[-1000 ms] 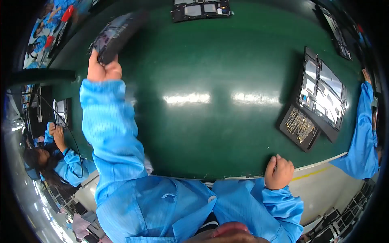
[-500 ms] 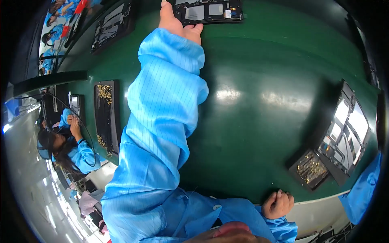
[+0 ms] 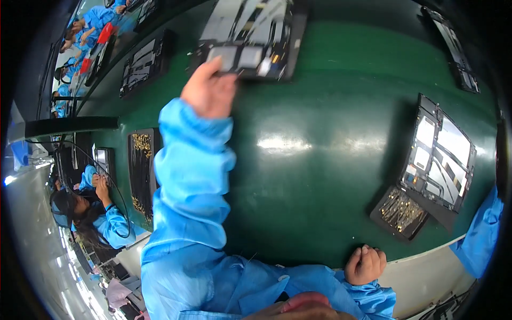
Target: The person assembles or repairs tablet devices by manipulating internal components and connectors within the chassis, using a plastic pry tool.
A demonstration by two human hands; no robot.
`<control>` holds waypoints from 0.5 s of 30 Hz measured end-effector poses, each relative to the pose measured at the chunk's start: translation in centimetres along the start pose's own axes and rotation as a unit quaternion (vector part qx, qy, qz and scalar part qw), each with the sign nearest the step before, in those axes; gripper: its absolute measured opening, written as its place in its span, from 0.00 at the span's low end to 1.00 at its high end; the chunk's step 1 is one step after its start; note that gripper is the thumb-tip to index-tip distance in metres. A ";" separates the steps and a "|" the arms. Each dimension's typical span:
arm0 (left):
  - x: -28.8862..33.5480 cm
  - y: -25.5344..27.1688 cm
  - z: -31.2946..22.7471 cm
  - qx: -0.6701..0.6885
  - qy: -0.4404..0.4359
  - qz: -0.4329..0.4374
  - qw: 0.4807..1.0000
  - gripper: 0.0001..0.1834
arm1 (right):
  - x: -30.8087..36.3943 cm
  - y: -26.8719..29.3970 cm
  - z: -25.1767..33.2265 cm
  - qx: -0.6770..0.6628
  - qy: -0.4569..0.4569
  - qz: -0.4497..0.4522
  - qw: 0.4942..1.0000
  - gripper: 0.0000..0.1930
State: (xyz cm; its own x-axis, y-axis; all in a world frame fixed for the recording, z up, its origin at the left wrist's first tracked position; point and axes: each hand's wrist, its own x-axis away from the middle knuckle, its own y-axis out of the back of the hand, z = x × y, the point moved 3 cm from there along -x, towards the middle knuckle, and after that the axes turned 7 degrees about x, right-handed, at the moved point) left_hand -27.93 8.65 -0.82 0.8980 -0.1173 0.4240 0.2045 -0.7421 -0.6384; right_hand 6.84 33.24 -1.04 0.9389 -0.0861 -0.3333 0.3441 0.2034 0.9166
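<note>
My left hand [image 3: 212, 90] is stretched far forward and grips the near edge of an opened tablet [image 3: 224, 56]. Its thumb lies on top of the exposed inside; the other fingers are partly hidden and blurred. Silvery panels, black strips and a small white piece show inside the tablet, whose far end runs out of view. My right hand [image 3: 366, 264] rests at the near table edge with its fingers curled in, no object visible in it. To its right, another opened tablet [image 3: 440, 154] lies tilted, one corner by a small black tray [image 3: 380, 216] of gold-tipped parts.
A long black tray [image 3: 154, 184] with gold-ended strips stands left on the green table [image 3: 309, 192]. More opened tablets lie at far left [image 3: 141, 66] and far right [image 3: 453, 48]. A co-worker [image 3: 101, 213] in blue sits on the left, beside a black bar [image 3: 72, 126].
My left hand has drawn back toward me, bringing the tablet with it, so more of the tablet shows. The view has shifted slightly. My right hand stays at the table edge.
</note>
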 end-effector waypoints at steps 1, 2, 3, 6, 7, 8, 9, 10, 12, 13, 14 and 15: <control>1.3 2.0 -1.3 0.006 0.039 0.105 0.994 0.12 | 0.0 0.0 0.0 0.002 0.000 -0.003 1.000 0.17; 3.3 3.1 -2.1 -0.053 -0.003 0.060 0.997 0.14 | -0.1 0.1 0.0 -0.001 0.000 -0.007 1.000 0.15; 6.1 2.6 -2.0 -0.054 -0.050 0.038 0.997 0.16 | -0.1 0.0 0.1 -0.003 -0.001 -0.008 1.000 0.14; 13.1 6.4 -3.3 -0.082 0.014 0.074 0.994 0.22 | 0.0 -0.2 0.2 0.009 -0.009 -0.020 1.000 0.11; 14.2 8.1 -2.9 -0.092 0.020 -0.012 0.995 0.20 | 0.0 -0.2 0.2 0.020 -0.008 -0.023 1.000 0.12; 14.8 10.7 -2.3 -0.198 0.019 -0.054 0.979 0.19 | -0.5 -0.1 0.4 0.026 -0.014 -0.029 0.999 0.10; 15.7 12.3 -2.0 -0.302 0.018 -0.098 0.948 0.18 | -0.9 0.1 0.7 0.025 -0.008 -0.025 0.999 0.10; 16.6 13.2 -1.5 -0.311 0.007 -0.112 0.944 0.18 | -1.4 0.3 1.0 -0.002 -0.015 0.008 1.000 0.09; 17.7 13.3 -1.4 -0.472 -0.019 -0.169 0.865 0.20 | -3.1 -0.1 2.3 -0.051 -0.040 0.068 0.996 0.10; 18.3 13.3 -1.2 -0.467 -0.017 -0.171 0.868 0.20 | -4.1 -0.3 3.4 -0.074 -0.057 0.096 0.991 0.11; 18.9 13.1 -1.2 -0.504 -0.011 -0.168 0.847 0.20 | -4.9 -0.8 4.2 -0.143 -0.128 0.135 0.972 0.14; 19.2 13.0 -1.0 -0.541 -0.006 -0.161 0.826 0.20 | -5.5 -1.3 4.8 -0.208 -0.200 0.169 0.942 0.16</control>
State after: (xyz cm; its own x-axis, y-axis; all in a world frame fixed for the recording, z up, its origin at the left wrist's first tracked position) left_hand -8.41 -3.94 -0.38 0.8698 0.2036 0.4495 -0.0276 -0.8894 0.4563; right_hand 1.12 28.77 0.63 0.9447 -0.2920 0.1493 0.0783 0.6429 0.7620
